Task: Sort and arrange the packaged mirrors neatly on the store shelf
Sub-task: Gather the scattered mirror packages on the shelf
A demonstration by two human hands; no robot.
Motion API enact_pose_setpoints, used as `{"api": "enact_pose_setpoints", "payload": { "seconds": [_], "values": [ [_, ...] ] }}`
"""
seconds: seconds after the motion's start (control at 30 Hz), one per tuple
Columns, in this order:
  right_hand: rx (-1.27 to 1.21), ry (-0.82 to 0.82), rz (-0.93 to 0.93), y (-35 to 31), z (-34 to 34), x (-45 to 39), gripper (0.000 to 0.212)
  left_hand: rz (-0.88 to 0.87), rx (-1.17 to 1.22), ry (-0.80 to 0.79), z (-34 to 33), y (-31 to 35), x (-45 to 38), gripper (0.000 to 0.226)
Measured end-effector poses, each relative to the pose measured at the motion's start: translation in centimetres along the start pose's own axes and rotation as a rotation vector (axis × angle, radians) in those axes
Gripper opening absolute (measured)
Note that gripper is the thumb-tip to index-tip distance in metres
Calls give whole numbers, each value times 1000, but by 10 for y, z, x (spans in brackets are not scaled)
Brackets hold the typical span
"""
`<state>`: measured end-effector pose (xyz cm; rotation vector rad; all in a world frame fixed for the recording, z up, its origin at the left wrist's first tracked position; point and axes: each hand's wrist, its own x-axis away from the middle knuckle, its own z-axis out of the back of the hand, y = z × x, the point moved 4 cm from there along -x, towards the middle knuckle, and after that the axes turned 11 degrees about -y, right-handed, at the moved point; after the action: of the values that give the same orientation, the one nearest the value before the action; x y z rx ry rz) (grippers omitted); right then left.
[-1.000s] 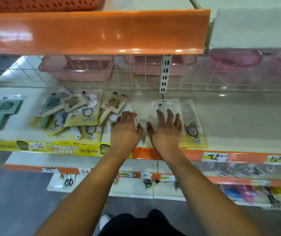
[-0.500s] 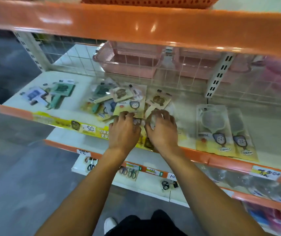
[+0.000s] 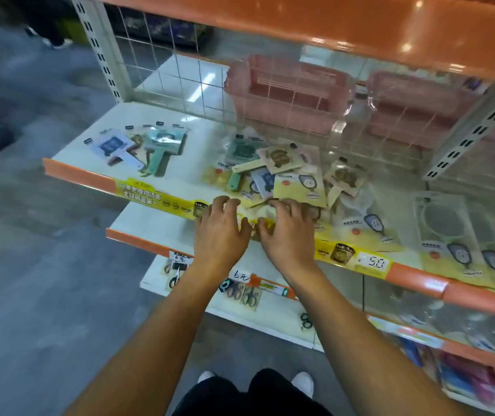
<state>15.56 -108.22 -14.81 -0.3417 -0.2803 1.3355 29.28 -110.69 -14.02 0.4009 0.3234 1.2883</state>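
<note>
Where both hands (image 3: 255, 232) meet, blurred mirror packet (image 3: 262, 211) beneath curled fingers (image 3: 282, 205).

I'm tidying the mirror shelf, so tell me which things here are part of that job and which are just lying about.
Part of the job:
jumbled mirror packs
neat mirror packs
left-end mirror packs
shelf
left hand, right hand, both at the jumble's front edge

Just lying about:
pink baskets
scissors
price tag

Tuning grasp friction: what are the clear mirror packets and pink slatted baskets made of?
Clear mirror packets with yellow printed cards: seemingly glossy thin plastic film over card, judging by glare and wrinkles. Pink slatted baskets: likely moulded rigid plastic, wrapped in shiny clear film; crinkled highlights show.
</note>
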Motion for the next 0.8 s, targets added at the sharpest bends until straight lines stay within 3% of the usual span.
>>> {"api": "enact_pose_setpoints", "payload": {
  "seconds": [0.8],
  "values": [
    [43,-56,-15,-36,-7,-101,55,42,-82,20,34,-27,-73,40]
  ]
}}
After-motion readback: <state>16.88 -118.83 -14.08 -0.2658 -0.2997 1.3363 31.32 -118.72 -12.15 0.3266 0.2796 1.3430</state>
